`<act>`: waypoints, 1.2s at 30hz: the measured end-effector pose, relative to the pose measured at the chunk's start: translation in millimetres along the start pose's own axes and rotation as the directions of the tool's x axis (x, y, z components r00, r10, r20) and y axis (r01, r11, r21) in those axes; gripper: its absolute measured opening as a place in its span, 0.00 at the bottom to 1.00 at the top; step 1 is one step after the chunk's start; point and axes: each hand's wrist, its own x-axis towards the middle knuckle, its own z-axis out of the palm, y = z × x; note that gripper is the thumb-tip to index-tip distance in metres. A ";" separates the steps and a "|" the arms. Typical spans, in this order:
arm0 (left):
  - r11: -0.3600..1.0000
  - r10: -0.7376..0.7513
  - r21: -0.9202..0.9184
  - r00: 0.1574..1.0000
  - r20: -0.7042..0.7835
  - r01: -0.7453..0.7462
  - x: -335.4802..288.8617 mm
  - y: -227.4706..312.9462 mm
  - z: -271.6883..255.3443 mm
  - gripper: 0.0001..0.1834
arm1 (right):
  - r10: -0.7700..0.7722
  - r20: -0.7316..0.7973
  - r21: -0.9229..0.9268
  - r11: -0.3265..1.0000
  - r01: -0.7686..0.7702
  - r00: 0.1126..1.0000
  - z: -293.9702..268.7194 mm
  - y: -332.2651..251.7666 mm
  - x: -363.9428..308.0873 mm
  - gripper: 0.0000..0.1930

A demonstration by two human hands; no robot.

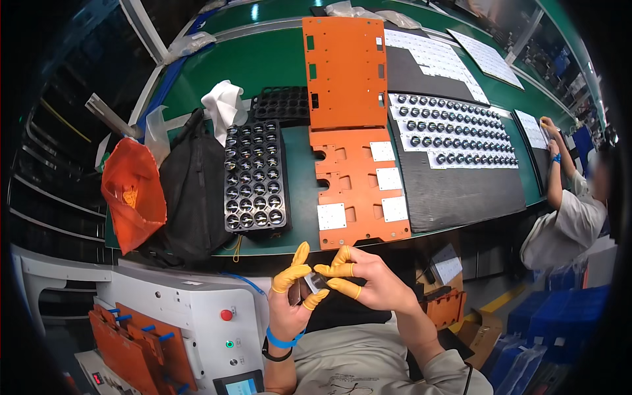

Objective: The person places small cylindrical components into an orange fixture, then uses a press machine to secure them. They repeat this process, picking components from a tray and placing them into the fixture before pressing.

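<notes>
Part: a small dark piece [316, 282] with a pale face, held up between the two hands, in front of the bench edge.
Left hand: yellow-capped fingers and thumb of the left hand [287, 307] close narrowly around the part.
Right hand: capped fingertips of the right hand [374, 279] meet at the part's right side; whether they grip or only touch it cannot be told.
Fixture: orange panel [345, 72] lying open on the bench; four white plates [331, 216] rest on its nearer half, with no round piece visible on them.
Tray: black, its rim [286, 201] enclosing rows of glossy round pieces [246, 205].
Boards: white, one group bearing rows of dark round pieces [415, 141].
Progress: judged by these rows, much appears done; the fixture's plates appear unfinished, and the part remains in hand.
</notes>
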 end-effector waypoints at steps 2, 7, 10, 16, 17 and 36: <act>0.999 -0.020 0.030 1.000 0.009 0.020 -1.9 -4.6 -3.1 0.31 | 0.006 -0.002 -0.008 1.000 -0.006 1.000 0.6 -0.3 -0.7 0.17; 0.998 -0.018 0.056 1.000 -0.002 0.018 -1.2 -0.4 0.7 0.32 | -0.032 -0.035 -0.031 0.999 0.031 0.999 0.9 -0.1 -4.7 0.17; 0.998 -0.002 0.067 1.000 0.003 0.002 -1.0 0.7 2.2 0.32 | -0.028 -0.043 0.008 1.000 0.028 0.999 0.3 -0.8 -6.2 0.17; 0.998 -0.010 0.054 1.000 0.014 0.009 1.2 3.3 9.3 0.31 | -0.045 -0.055 -0.029 0.999 0.043 0.997 -4.1 -0.5 -12.2 0.18; 0.999 -0.012 0.052 1.000 0.015 0.011 1.5 4.4 10.7 0.30 | -0.052 -0.057 -0.040 0.998 0.050 0.997 -5.4 -0.4 -13.4 0.18; 0.996 0.052 -0.072 0.996 0.074 -0.047 5.9 6.8 24.3 0.27 | -0.069 -0.083 0.029 0.997 0.071 0.994 -10.8 10.7 -17.3 0.19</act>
